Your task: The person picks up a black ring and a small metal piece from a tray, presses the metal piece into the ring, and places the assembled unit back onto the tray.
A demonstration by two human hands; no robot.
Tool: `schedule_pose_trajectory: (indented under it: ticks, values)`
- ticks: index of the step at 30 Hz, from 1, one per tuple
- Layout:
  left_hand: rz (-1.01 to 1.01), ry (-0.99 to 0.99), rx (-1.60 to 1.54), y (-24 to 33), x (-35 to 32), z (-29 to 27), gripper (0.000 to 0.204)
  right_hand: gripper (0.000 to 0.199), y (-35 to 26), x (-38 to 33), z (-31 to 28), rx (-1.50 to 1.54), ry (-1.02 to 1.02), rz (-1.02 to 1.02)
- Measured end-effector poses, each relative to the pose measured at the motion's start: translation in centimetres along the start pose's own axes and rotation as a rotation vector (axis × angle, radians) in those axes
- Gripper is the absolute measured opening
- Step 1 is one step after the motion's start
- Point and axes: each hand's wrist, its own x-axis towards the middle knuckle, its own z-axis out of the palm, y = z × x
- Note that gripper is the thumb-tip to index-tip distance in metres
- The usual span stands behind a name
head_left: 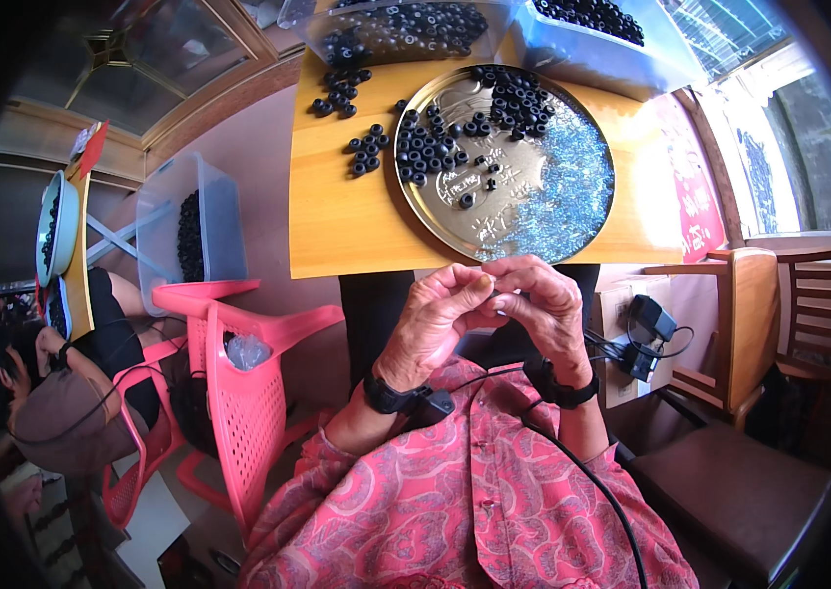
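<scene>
My left hand (432, 324) and my right hand (541, 306) meet just in front of the tray's near edge. Thumbs and fingers of both are pinched together, fingertips almost touching. Whatever they hold is too small and too covered by the fingers to make out. Beyond them a round golden tray (447, 218) lies on the yellow wooden table (332, 231). Black ring-shaped parts (422, 152) cover its left and far side. Many tiny shiny bluish clear pieces (568, 177) are spread over its right side. More black rings (366, 152) lie on the table left of the tray.
A clear bin (357, 18) and a bluish bin (582, 69), both holding black parts, stand at the table's far edge. To the left are a pink plastic chair (244, 402), another clear bin (154, 236) and a seated person (72, 402). A wooden chair (754, 329) is at right.
</scene>
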Motion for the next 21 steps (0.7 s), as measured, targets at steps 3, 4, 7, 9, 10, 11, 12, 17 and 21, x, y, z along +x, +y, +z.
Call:
schedule_pose_trajectory:
  ticks: [3,4,7,9,10,11,12,17,21]
  values:
    - [-0.002,-0.001,0.040,0.6,-0.2,0.6,0.019,0.013,0.5,-0.3,0.0,0.108,0.055,0.019]
    - [-0.002,-0.021,0.042,0.7,-0.3,0.9,0.020,0.013,0.4,-0.5,-0.1,0.123,0.069,0.023]
    - [0.041,-0.030,0.077,0.7,-0.5,1.0,0.017,0.014,0.0,-0.7,-0.1,0.191,0.068,0.031]
    - [0.045,-0.021,0.090,0.7,-0.6,1.0,0.016,0.014,0.0,-0.9,-0.1,0.218,0.069,0.035]
    - [0.039,-0.022,0.101,0.7,-0.6,1.0,0.016,0.014,0.0,-0.9,0.0,0.222,0.062,0.035]
    - [0.039,-0.025,0.097,0.7,-0.6,1.1,0.016,0.014,0.0,-0.9,0.0,0.229,0.071,0.031]
    - [0.054,-0.017,0.067,0.6,-0.5,1.1,0.016,0.014,-0.1,-1.0,-0.1,0.235,0.081,0.027]
    - [0.114,0.008,0.030,0.6,-0.6,1.4,0.017,0.016,-0.5,-0.8,0.2,0.268,0.101,-0.008]
    - [0.143,0.026,0.070,0.9,-0.8,1.4,0.019,0.017,-0.4,-0.7,0.3,0.278,0.104,-0.010]
